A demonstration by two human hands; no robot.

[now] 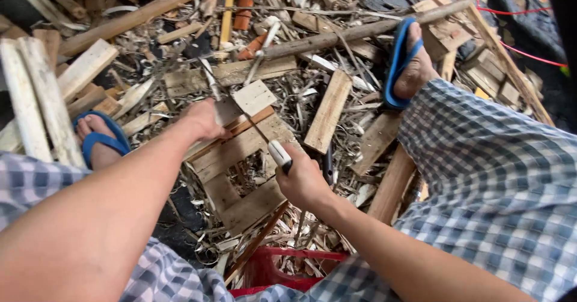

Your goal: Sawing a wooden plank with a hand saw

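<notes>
A thin bamboo strip (237, 106) is pinned by the closed left hand (203, 119) against a square frame of weathered wooden slats (240, 176), apparently for steadiness. A white-handled knife (280, 156) is gripped tightly in the right hand (302, 180), blade laid along the strip.

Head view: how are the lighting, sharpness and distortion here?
Head view: soft, even daylight, no glare or hard shadows; wide-angle stretch enlarges the near forearms and checked cloth; left hand, right hand with its white-handled tool and the wooden frame read fairly sharp.
</notes>
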